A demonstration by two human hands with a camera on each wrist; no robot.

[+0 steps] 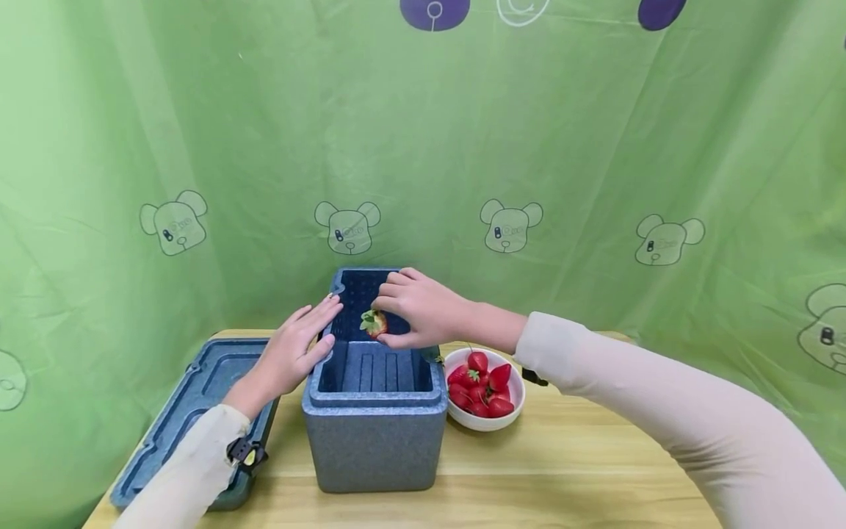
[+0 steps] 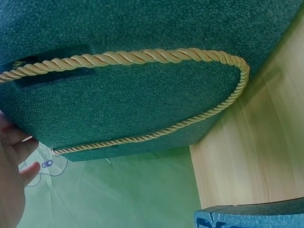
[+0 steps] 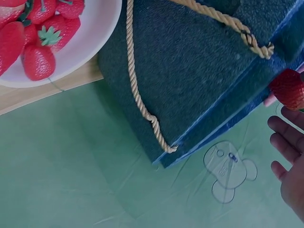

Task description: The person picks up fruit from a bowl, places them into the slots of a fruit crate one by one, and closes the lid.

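A blue-grey foam box (image 1: 377,452) stands uncovered on the wooden table, its ribbed floor visible. Above its opening, my right hand (image 1: 429,308) pinches a strawberry (image 1: 377,324) between thumb and fingers, the green leaves pointing left. The right wrist view shows this red strawberry (image 3: 289,89) at the fingertips, close over the box rim. My left hand (image 1: 291,353) rests on the box's left rim with its fingers fairly straight. To the right of the box, a white bowl (image 1: 484,425) contains several red strawberries (image 1: 500,376).
The box's lid (image 1: 165,426) lies on the table at the left, under my left forearm. Twisted rope handles hang on the box sides, one a gold rope (image 2: 156,56), the other a tan rope (image 3: 134,76). A green curtain (image 1: 423,147) hangs behind the table.
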